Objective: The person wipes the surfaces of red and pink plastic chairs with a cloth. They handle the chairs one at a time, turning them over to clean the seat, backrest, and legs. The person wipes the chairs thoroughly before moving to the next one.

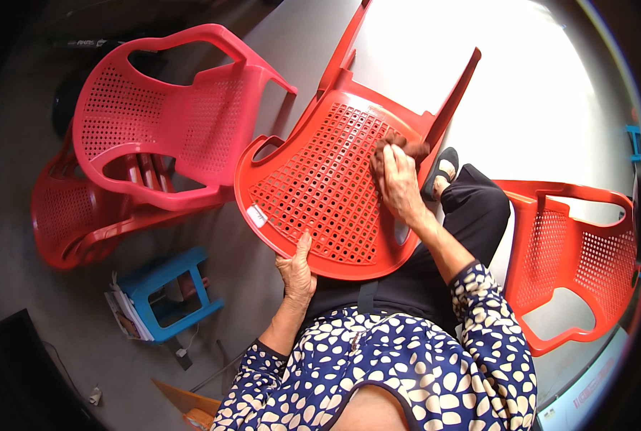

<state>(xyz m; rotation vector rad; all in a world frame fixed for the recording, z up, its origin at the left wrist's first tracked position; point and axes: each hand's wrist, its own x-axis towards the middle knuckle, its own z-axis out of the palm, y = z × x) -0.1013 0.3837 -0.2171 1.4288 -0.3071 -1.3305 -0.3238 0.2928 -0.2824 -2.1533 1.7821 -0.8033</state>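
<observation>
A red plastic chair [320,178] lies tilted across my lap, its perforated backrest facing up and its legs pointing away from me. My left hand [297,265] grips the backrest's rim at the near edge, thumb on top, beside a small white label [256,216]. On the right side of the backrest, my right hand [399,180] presses a crumpled brown cloth [387,153] against the plastic. Part of the cloth is hidden under the fingers, and both cloth and hand look slightly blurred.
At the left, a pink plastic armchair [212,116] overlaps a darker red chair [64,210]. Below them a blue plastic stool [164,291] stands with papers [126,317] at its side. Another red armchair [544,253] is at the right. A wooden piece [185,400] lies near bottom left.
</observation>
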